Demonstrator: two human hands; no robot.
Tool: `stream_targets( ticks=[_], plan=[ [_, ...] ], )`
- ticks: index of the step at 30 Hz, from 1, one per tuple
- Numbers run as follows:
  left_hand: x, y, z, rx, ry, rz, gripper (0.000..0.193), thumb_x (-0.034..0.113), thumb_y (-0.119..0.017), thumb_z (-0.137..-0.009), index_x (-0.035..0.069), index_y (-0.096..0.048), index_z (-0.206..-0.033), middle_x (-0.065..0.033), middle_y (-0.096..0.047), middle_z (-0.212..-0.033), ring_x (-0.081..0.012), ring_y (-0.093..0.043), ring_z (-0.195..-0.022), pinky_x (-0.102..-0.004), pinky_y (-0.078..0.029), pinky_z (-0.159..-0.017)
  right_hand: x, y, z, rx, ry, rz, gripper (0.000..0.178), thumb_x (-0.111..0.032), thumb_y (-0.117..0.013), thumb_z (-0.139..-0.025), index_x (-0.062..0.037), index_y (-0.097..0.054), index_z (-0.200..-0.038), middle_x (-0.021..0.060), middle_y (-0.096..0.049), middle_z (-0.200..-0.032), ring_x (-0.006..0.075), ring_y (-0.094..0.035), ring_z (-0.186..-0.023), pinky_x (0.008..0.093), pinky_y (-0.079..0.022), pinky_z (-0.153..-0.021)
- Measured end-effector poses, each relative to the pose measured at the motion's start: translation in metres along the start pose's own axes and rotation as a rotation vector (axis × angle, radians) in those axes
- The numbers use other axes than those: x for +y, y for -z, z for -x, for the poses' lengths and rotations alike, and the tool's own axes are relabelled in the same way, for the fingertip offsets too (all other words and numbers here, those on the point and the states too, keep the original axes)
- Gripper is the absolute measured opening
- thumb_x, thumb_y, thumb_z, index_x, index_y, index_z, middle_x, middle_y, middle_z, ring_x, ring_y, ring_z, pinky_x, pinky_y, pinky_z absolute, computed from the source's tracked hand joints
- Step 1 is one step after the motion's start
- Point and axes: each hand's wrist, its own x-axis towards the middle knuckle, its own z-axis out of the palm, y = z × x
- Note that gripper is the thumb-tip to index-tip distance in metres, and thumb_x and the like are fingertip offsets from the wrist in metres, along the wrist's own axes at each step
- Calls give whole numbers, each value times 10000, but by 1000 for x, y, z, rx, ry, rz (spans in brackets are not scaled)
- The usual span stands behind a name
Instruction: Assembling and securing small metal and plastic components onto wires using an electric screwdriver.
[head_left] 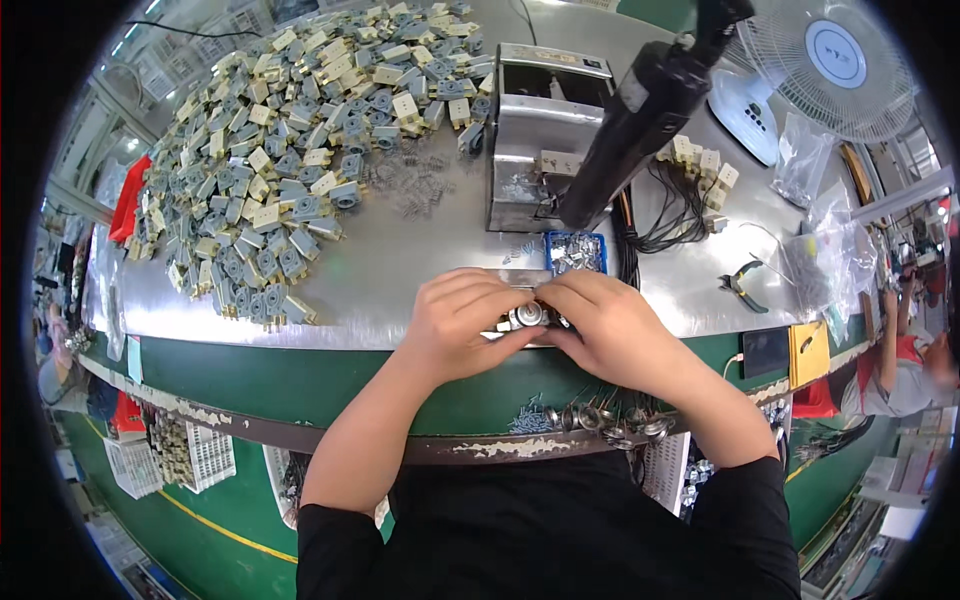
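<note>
Between my hands, near the front of the metal-topped table [390, 300], is a small part with a round silvery disc [528, 314] on top. My left hand [455, 325] grips its left side, fingers curled over the far edge and thumb at the near edge. My right hand [605, 330] closes on its right side in the same way. My fingers hide most of the part's body. Just beyond them a blue tray [602, 262] holds small metal pieces. A metal block [520, 277] sits beside the tray, partly covered by my fingertips.
At the back left lies a big heap of grey and cream switch-like parts [300, 150]. Loose springs [415, 180] lie beside it. A metal machine [515, 150] with a black cylinder [640, 120] stands ahead. Pliers [743, 287], a fan [835, 60], and screws [532, 416] are around.
</note>
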Motion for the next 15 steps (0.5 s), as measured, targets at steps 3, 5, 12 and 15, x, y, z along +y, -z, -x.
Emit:
stream_targets(
  ticks=[3, 5, 12, 15],
  plan=[
    [4, -2, -2, 46, -1, -33, 351, 122, -928, -663, 31, -743, -947, -108, -747, -865, -291, -745, -811, -391, -600, -764, -1, -6, 0, 103, 0, 78, 414, -127, -804, -768, -6, -636, -1126, 146, -651, -1047, 351, -671, -950, 426, -559, -806],
    [8, -2, -2, 52, -1, -35, 374, 121, -931, -660, 25, -740, -967, -111, -749, -870, -292, -746, -821, -391, -601, -770, -1, -8, 0, 167, 6, 111, 357, -142, -788, -778, -10, -626, -1066, 128, -639, -974, 334, -672, -912, 422, -561, -754],
    [11, -3, 0, 79, 71, -64, 365, 94, -943, -650, 28, -709, -924, -101, -759, -897, -301, -753, -855, -406, -611, -804, 0, -16, 4, 161, -67, 190, 403, -126, -826, -731, -35, -616, -1063, 126, -616, -1001, 337, -663, -876, 418, -548, -723],
    [16, -3, 1, 84, 105, -55, 389, 134, -955, -659, 26, -697, -931, -93, -756, -893, -284, -755, -869, -403, -608, -816, 6, -10, 0, 185, 70, 128, 416, -147, -833, -728, -37, -610, -1062, 116, -613, -947, 318, -669, -846, 395, -550, -705]
  ],
)
